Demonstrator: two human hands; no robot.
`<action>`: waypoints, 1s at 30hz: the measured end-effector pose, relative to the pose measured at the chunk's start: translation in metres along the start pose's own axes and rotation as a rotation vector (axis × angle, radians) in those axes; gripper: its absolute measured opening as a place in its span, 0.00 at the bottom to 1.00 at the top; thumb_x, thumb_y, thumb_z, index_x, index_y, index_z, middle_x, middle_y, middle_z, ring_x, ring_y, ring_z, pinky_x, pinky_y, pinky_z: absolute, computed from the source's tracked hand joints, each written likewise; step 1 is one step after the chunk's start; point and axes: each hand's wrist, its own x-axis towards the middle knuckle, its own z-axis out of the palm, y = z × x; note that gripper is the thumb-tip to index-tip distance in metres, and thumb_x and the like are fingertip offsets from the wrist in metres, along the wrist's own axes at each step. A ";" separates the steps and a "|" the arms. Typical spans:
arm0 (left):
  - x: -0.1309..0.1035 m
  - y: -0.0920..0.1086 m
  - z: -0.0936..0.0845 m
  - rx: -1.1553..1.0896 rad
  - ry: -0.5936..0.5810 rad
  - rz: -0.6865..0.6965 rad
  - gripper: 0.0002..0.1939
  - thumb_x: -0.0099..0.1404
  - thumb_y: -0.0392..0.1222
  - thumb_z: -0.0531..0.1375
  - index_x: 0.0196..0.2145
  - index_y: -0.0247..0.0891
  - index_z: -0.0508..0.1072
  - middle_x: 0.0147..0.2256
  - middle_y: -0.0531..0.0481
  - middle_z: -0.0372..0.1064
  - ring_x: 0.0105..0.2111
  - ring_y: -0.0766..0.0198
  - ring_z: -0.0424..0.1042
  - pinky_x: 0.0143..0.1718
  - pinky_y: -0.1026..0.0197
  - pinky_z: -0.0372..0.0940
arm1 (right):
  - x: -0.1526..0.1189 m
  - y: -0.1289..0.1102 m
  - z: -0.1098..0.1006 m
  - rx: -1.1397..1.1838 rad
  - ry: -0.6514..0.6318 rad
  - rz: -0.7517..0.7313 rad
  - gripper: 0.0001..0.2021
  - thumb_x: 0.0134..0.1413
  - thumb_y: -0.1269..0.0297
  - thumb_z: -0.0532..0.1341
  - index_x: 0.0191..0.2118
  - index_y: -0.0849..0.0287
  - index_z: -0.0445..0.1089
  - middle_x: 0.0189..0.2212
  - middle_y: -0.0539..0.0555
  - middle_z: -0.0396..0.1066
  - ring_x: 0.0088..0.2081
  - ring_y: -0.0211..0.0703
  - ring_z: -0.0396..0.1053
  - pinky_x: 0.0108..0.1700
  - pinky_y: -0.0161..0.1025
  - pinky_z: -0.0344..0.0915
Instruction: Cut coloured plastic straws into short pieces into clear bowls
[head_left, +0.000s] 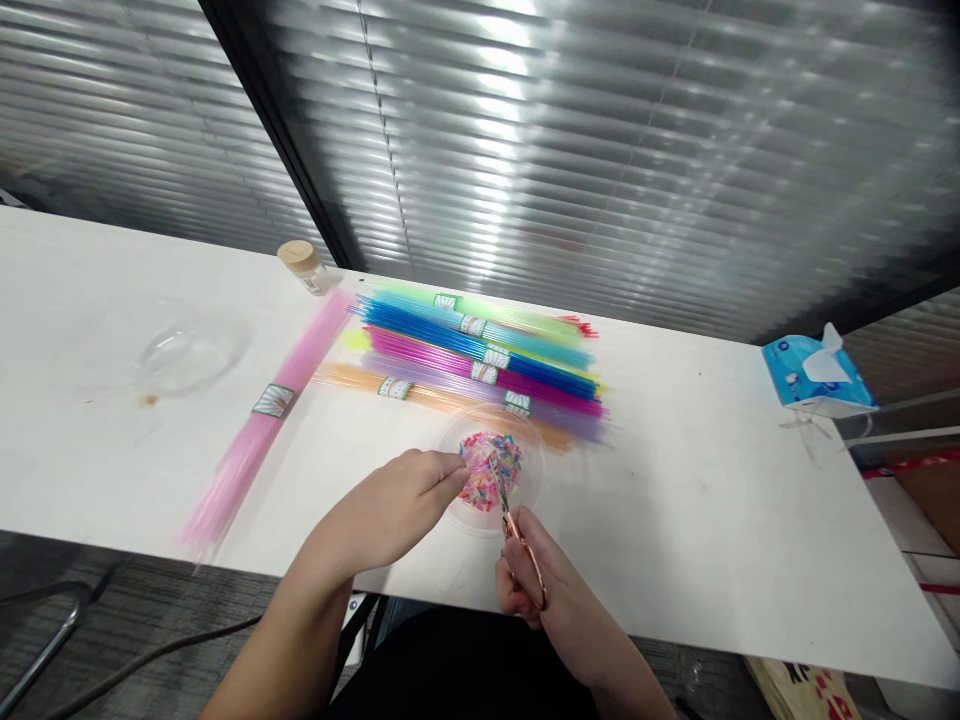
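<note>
From afar I see the right hand (531,572) grasping scissors (505,508) (the left hand (401,502), I can't tell), and a hasty snip could fling pieces (478,494) beyond the bowl (535,482).

I faced blinds (495,150) streaked with glare; the table (712,500) was bright, the pink bundle (251,450) blurred, the clear bowl (534,482) washed out.

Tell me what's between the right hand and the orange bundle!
In the head view, a clear tub of colourful bits, with scissors over it, lies between the right hand and the orange bundle.
</note>
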 end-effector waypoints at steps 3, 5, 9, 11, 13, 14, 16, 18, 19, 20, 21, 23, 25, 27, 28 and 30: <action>-0.002 0.004 -0.001 -0.023 0.023 0.018 0.21 0.71 0.49 0.41 0.26 0.38 0.63 0.26 0.53 0.65 0.29 0.64 0.64 0.35 0.61 0.58 | -0.005 -0.003 0.003 -0.113 0.020 -0.028 0.18 0.61 0.45 0.53 0.36 0.56 0.51 0.26 0.45 0.51 0.26 0.34 0.47 0.29 0.34 0.50; -0.004 0.008 -0.001 -0.030 0.027 0.035 0.22 0.71 0.48 0.41 0.26 0.38 0.64 0.27 0.52 0.66 0.29 0.63 0.64 0.35 0.61 0.59 | -0.006 -0.004 0.004 -0.177 0.021 -0.015 0.17 0.61 0.47 0.54 0.37 0.56 0.52 0.29 0.46 0.51 0.28 0.35 0.49 0.31 0.35 0.52; -0.007 0.013 0.000 -0.028 0.013 0.040 0.22 0.70 0.48 0.42 0.27 0.38 0.67 0.27 0.51 0.67 0.29 0.63 0.64 0.35 0.61 0.60 | -0.004 -0.004 0.003 -0.200 0.026 -0.028 0.16 0.61 0.48 0.53 0.37 0.55 0.52 0.29 0.46 0.50 0.29 0.36 0.48 0.30 0.36 0.49; -0.007 0.014 0.001 -0.024 0.007 0.037 0.21 0.70 0.48 0.42 0.27 0.38 0.67 0.27 0.50 0.67 0.29 0.62 0.65 0.35 0.61 0.61 | -0.002 -0.003 0.003 -0.160 0.017 -0.044 0.18 0.61 0.45 0.53 0.37 0.55 0.52 0.28 0.46 0.49 0.28 0.35 0.46 0.30 0.35 0.48; -0.008 0.013 0.002 -0.016 0.009 0.033 0.21 0.70 0.48 0.42 0.28 0.38 0.67 0.27 0.50 0.66 0.30 0.62 0.65 0.35 0.61 0.61 | -0.001 -0.004 0.003 -0.110 0.003 -0.056 0.19 0.60 0.43 0.53 0.37 0.56 0.52 0.26 0.44 0.48 0.27 0.35 0.44 0.29 0.35 0.46; -0.008 0.013 0.002 -0.010 0.014 0.031 0.21 0.70 0.48 0.41 0.28 0.38 0.67 0.28 0.50 0.66 0.30 0.62 0.65 0.35 0.61 0.61 | 0.000 -0.004 0.004 -0.082 0.000 -0.060 0.20 0.60 0.42 0.52 0.38 0.56 0.52 0.25 0.44 0.47 0.26 0.35 0.43 0.29 0.35 0.45; -0.007 0.012 0.002 0.002 0.022 0.029 0.22 0.70 0.49 0.41 0.28 0.38 0.67 0.28 0.50 0.67 0.31 0.61 0.65 0.35 0.61 0.61 | 0.002 -0.003 0.005 -0.028 -0.008 -0.063 0.21 0.59 0.41 0.52 0.38 0.56 0.52 0.23 0.43 0.47 0.25 0.34 0.41 0.28 0.35 0.43; -0.007 0.012 0.002 0.015 0.026 0.022 0.22 0.70 0.49 0.41 0.28 0.38 0.67 0.28 0.50 0.66 0.30 0.61 0.65 0.35 0.61 0.61 | 0.003 -0.001 0.006 0.025 -0.018 -0.055 0.21 0.59 0.40 0.52 0.38 0.55 0.51 0.21 0.41 0.47 0.24 0.34 0.40 0.26 0.34 0.41; -0.007 0.012 0.002 0.021 0.021 0.015 0.22 0.70 0.48 0.41 0.28 0.38 0.67 0.28 0.50 0.66 0.30 0.62 0.64 0.35 0.61 0.61 | 0.003 0.000 0.006 0.046 -0.021 -0.049 0.21 0.59 0.41 0.53 0.38 0.55 0.50 0.20 0.41 0.47 0.23 0.33 0.40 0.26 0.34 0.41; -0.007 0.013 0.002 0.024 0.013 0.009 0.22 0.70 0.48 0.41 0.28 0.38 0.67 0.27 0.50 0.66 0.30 0.62 0.64 0.35 0.61 0.60 | 0.003 0.001 0.007 0.060 -0.022 -0.047 0.21 0.59 0.41 0.53 0.37 0.55 0.50 0.19 0.41 0.47 0.23 0.33 0.40 0.26 0.34 0.40; -0.007 0.013 0.002 0.027 0.007 0.002 0.22 0.70 0.48 0.41 0.27 0.38 0.67 0.27 0.51 0.66 0.30 0.62 0.64 0.35 0.61 0.60 | 0.003 0.001 0.007 0.069 -0.018 -0.047 0.20 0.60 0.42 0.53 0.37 0.55 0.50 0.19 0.41 0.47 0.23 0.33 0.41 0.26 0.34 0.41; -0.006 0.013 0.001 0.028 0.002 -0.005 0.22 0.71 0.47 0.41 0.27 0.38 0.67 0.27 0.51 0.66 0.30 0.62 0.64 0.34 0.61 0.60 | 0.003 0.002 0.007 0.077 -0.007 -0.048 0.19 0.60 0.44 0.54 0.37 0.55 0.50 0.20 0.41 0.48 0.23 0.33 0.43 0.26 0.33 0.42; -0.005 0.013 0.000 0.016 0.001 0.003 0.22 0.71 0.47 0.41 0.28 0.38 0.67 0.27 0.50 0.66 0.30 0.62 0.64 0.34 0.61 0.59 | 0.003 0.001 0.007 0.075 -0.010 -0.053 0.19 0.60 0.45 0.55 0.37 0.55 0.50 0.21 0.41 0.49 0.24 0.33 0.44 0.27 0.33 0.43; -0.004 0.011 -0.001 -0.011 -0.015 0.018 0.22 0.71 0.47 0.41 0.28 0.37 0.67 0.27 0.51 0.67 0.29 0.63 0.64 0.34 0.61 0.59 | 0.002 0.001 0.006 0.066 -0.017 -0.053 0.19 0.60 0.45 0.55 0.36 0.55 0.50 0.21 0.42 0.48 0.24 0.33 0.44 0.27 0.33 0.43; -0.003 0.010 -0.002 -0.025 -0.026 0.026 0.22 0.71 0.47 0.41 0.27 0.37 0.67 0.27 0.51 0.67 0.29 0.63 0.64 0.34 0.61 0.59 | 0.002 0.000 0.006 0.057 -0.018 -0.052 0.19 0.60 0.45 0.55 0.36 0.55 0.50 0.21 0.42 0.48 0.24 0.34 0.44 0.27 0.33 0.43; -0.002 0.008 -0.002 -0.046 -0.041 0.036 0.22 0.71 0.47 0.41 0.27 0.37 0.67 0.28 0.51 0.67 0.28 0.64 0.64 0.34 0.61 0.59 | 0.003 0.000 0.004 0.040 -0.019 -0.040 0.19 0.59 0.44 0.55 0.35 0.55 0.50 0.21 0.42 0.47 0.24 0.34 0.44 0.27 0.34 0.43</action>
